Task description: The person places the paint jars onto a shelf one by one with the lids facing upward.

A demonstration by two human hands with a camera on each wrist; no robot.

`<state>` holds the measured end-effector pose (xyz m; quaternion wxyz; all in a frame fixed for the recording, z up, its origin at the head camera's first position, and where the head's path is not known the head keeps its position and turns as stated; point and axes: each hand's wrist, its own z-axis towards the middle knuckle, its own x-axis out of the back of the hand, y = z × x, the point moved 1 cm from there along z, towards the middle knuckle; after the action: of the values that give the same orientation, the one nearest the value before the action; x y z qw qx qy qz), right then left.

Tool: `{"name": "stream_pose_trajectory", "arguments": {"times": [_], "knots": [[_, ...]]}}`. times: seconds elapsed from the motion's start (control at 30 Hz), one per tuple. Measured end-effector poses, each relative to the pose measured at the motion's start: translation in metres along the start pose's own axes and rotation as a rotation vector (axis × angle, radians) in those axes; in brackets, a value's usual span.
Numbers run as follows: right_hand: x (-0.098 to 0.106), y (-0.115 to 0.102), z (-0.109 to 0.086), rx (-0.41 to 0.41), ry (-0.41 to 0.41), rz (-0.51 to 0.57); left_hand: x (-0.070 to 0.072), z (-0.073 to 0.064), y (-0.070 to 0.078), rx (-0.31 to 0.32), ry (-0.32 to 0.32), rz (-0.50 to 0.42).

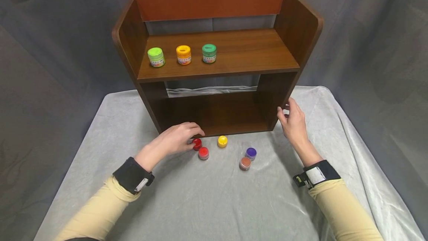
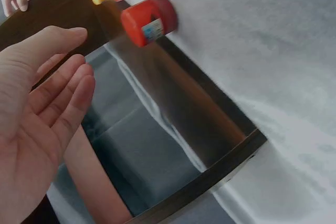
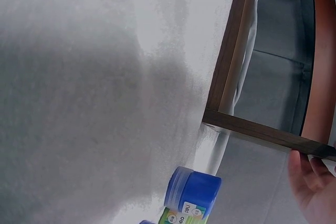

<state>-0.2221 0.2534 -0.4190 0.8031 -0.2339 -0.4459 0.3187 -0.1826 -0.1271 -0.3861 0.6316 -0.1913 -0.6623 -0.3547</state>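
Note:
My left hand [image 1: 177, 138] reaches low to the shelf's front, fingertips beside a dark red jar [image 1: 197, 144]. In the left wrist view its fingers [image 2: 81, 90] are loosely bent, with nothing between them and the thumb. A red jar [image 1: 203, 153] sits just in front of the dark red one. My right hand [image 1: 295, 124] is at the right side panel [image 1: 284, 84] of the brown wooden shelf [image 1: 217, 71], thumb and bent fingers by its edge. The right wrist view shows its fingertips [image 3: 295, 156] right at that panel.
Yellow [image 1: 222, 141], purple [image 1: 251, 153] and brown [image 1: 245, 163] jars stand on the grey cloth [image 1: 207, 203]. Light green [image 1: 156, 57], orange [image 1: 183, 55] and green [image 1: 209, 54] jars line the upper board. A blue-lidded jar [image 3: 202, 190] shows near the right panel in the right wrist view.

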Motion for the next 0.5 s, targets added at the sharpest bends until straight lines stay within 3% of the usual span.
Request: {"name": "stream_pose_trajectory", "arguments": {"times": [0.2, 0.5], "knots": [[0.0, 0.001, 0.0, 0.0, 0.002, 0.001, -0.016, -0.002, -0.005, 0.037, -0.028, 0.001], [0.0, 0.001, 0.0, 0.001, 0.005, 0.003, -0.033, -0.002, -0.011, 0.012, -0.034, 0.047]]}}
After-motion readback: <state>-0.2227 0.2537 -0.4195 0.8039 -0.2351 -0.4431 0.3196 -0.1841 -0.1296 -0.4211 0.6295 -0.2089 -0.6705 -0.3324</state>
